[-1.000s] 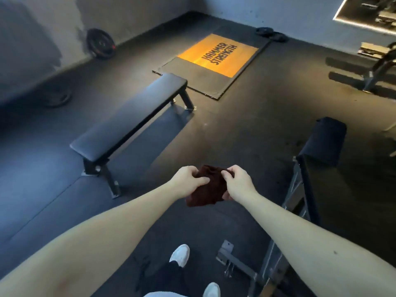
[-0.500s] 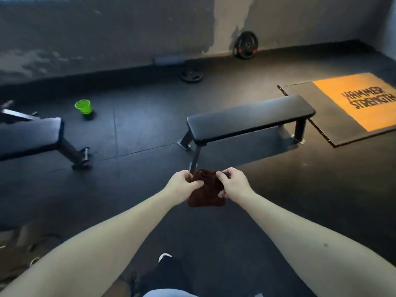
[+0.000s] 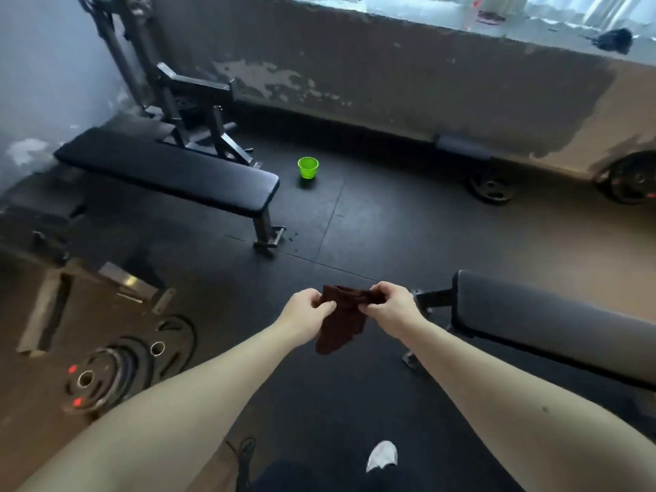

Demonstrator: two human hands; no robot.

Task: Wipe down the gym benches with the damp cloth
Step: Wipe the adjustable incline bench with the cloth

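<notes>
I hold the dark red cloth (image 3: 340, 323) out in front of me with both hands, above the black floor (image 3: 390, 236). My left hand (image 3: 308, 310) pinches its upper edge between thumb and curled fingers, so the cloth sits at three o'clock from that hand. My right hand (image 3: 393, 307) is clamped on the opposite top corner, with the cloth at nine o'clock from it. The top edge is stretched between the two hands, bunched and wrinkled. The rest hangs down toward six o'clock, below my knuckles, and reaches lowest on the left hand's side. The cloth touches neither bench.

The padded bench (image 3: 553, 324) lies just beside my right hand at three o'clock, its rounded end nearest my wrist. Its pad runs off toward four o'clock and out of view. The flat bench (image 3: 170, 175) stands well apart at eleven o'clock from my hands, with a rack frame (image 3: 184, 97) behind its far end. A green cup (image 3: 307, 167) stands upright on the floor at twelve o'clock, just beyond the flat bench's near end. A stack of weight plates (image 3: 117, 371) lies flat at eight o'clock from my left hand. One white shoe (image 3: 382, 455) shows at six o'clock, low between my forearms. Whether the cloth is damp I cannot tell.
</notes>
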